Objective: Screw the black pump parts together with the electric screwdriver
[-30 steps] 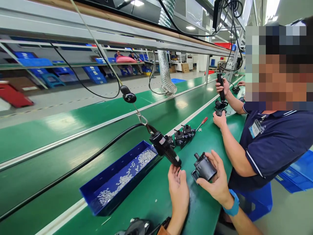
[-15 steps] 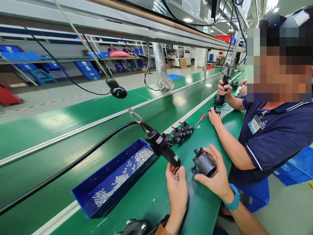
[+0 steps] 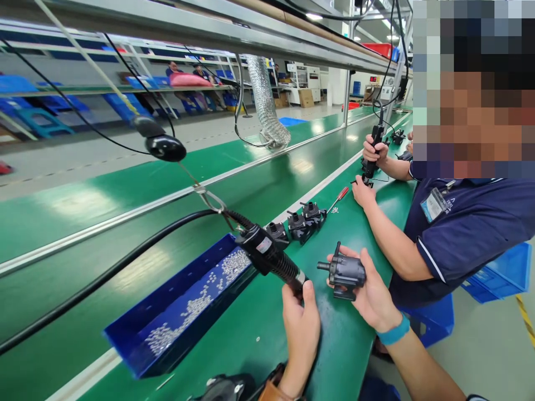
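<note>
My left hand [image 3: 301, 320] is closed round the tip end of a black electric screwdriver [image 3: 271, 253], which hangs at a slant from a cord and hook. In my right hand [image 3: 374, 298] is a black cylindrical pump-like part [image 3: 348, 273], its thin spout pointing left and the fingers behind and beneath it. The part is a short way right of the screwdriver tip, not touching it. Left of the screwdriver, a blue tray [image 3: 121, 348] holds many small silvery pieces [image 3: 196, 306]. My left fingertips hide the tip of the screwdriver.
Several black parts [image 3: 298, 223] stand beyond the screwdriver, near a red-handled screwdriver [image 3: 343, 194]. Another black part [image 3: 229, 387] lies at the bottom edge. At right a person [image 3: 468, 223] holds a black tool. A thick cable [image 3: 104, 287] crosses the left side.
My right hand has turned the black part so that its spout now points left. My left hand stays at the screwdriver's tip end, its fingers now further round it. The view has shifted slightly.
</note>
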`<move>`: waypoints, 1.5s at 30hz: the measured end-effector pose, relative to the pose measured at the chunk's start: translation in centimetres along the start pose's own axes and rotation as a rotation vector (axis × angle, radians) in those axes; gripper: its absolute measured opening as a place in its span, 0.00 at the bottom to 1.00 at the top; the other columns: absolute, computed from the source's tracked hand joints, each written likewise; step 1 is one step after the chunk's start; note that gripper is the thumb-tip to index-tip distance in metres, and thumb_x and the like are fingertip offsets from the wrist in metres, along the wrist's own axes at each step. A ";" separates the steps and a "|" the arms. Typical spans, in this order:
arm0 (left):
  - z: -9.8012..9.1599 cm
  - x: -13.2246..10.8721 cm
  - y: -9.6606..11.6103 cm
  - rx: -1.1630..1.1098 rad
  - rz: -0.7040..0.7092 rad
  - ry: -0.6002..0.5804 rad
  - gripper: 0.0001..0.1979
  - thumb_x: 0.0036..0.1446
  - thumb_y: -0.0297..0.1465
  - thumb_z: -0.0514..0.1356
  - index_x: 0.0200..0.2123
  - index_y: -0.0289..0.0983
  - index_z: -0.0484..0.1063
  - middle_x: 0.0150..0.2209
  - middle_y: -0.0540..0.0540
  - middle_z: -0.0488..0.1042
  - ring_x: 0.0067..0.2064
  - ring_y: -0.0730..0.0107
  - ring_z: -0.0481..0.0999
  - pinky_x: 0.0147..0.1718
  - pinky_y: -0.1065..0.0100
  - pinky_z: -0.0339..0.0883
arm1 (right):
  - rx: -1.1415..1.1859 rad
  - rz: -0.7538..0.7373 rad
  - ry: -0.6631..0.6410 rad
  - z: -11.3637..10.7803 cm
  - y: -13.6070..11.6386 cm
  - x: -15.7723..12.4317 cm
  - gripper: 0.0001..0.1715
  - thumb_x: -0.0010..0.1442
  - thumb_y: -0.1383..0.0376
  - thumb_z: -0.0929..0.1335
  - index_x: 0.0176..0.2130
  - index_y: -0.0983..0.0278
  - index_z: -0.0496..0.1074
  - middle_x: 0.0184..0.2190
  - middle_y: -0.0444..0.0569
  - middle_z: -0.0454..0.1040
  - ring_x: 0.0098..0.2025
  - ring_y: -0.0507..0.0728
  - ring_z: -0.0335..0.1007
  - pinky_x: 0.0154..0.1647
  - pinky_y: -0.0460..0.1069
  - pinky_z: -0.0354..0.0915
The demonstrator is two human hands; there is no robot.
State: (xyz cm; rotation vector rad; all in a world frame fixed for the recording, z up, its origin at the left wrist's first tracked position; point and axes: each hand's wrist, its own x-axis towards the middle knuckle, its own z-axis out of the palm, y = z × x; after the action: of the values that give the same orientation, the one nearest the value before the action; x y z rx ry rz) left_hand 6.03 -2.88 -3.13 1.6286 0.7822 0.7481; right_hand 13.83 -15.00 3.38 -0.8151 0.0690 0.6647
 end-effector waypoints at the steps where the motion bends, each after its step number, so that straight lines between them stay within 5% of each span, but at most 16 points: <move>1: 0.0 0.0 0.0 0.006 -0.004 -0.002 0.27 0.62 0.55 0.56 0.50 0.38 0.70 0.46 0.40 0.78 0.48 0.51 0.77 0.50 0.53 0.69 | 0.009 0.002 0.006 0.0 0.0 0.0 0.37 0.62 0.43 0.72 0.58 0.64 0.75 0.51 0.57 0.83 0.37 0.58 0.83 0.38 0.50 0.76; 14: 0.1 -0.4 -0.1 -0.056 0.059 -0.025 0.23 0.62 0.53 0.59 0.46 0.39 0.71 0.43 0.43 0.77 0.46 0.56 0.77 0.49 0.57 0.70 | 0.194 0.113 0.055 -0.1 0.3 1.4 0.30 0.68 0.43 0.66 0.48 0.66 0.78 0.43 0.53 0.85 0.41 0.59 0.82 0.50 0.60 0.78; 19: 0.4 -0.5 -0.1 -0.076 0.081 -0.056 0.26 0.53 0.51 0.68 0.45 0.38 0.72 0.43 0.42 0.78 0.47 0.54 0.78 0.51 0.55 0.71 | 0.180 0.081 0.023 -0.1 1.1 1.7 0.27 0.68 0.44 0.68 0.49 0.63 0.78 0.43 0.52 0.85 0.43 0.60 0.83 0.56 0.60 0.75; 23: 0.5 -0.7 0.0 -0.085 0.076 -0.073 0.27 0.53 0.49 0.69 0.48 0.38 0.71 0.47 0.40 0.78 0.50 0.51 0.78 0.54 0.52 0.70 | 0.160 0.017 -0.019 0.1 1.7 1.1 0.25 0.65 0.48 0.71 0.55 0.60 0.75 0.49 0.52 0.84 0.51 0.62 0.81 0.62 0.62 0.71; 32: 0.5 -0.6 -0.9 -0.128 0.053 -0.062 0.28 0.54 0.52 0.67 0.47 0.38 0.72 0.47 0.40 0.78 0.51 0.52 0.78 0.56 0.52 0.69 | -0.180 -0.261 -0.100 -1.2 1.5 0.6 0.40 0.53 0.50 0.80 0.59 0.60 0.72 0.58 0.56 0.77 0.62 0.67 0.72 0.69 0.65 0.63; 37: 0.1 -0.6 -0.6 -0.134 0.087 -0.132 0.30 0.56 0.55 0.64 0.51 0.37 0.72 0.50 0.39 0.78 0.53 0.50 0.77 0.56 0.52 0.69 | -0.291 -0.426 -0.052 -1.1 2.8 0.3 0.45 0.42 0.62 0.85 0.57 0.59 0.72 0.61 0.53 0.73 0.66 0.65 0.67 0.71 0.60 0.61; 45: -0.2 -0.4 -0.5 -0.123 0.069 -0.074 0.29 0.60 0.58 0.59 0.47 0.38 0.74 0.45 0.41 0.78 0.49 0.53 0.77 0.53 0.56 0.69 | -0.549 -0.578 -0.241 -2.1 4.0 -0.1 0.43 0.61 0.59 0.77 0.69 0.54 0.62 0.72 0.55 0.56 0.73 0.65 0.56 0.71 0.59 0.62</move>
State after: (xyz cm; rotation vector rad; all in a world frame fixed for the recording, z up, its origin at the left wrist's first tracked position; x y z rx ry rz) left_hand 5.61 -3.01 -3.66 1.5691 0.6178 0.7663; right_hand 11.83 -14.56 -0.64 -1.2061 -0.5727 0.2197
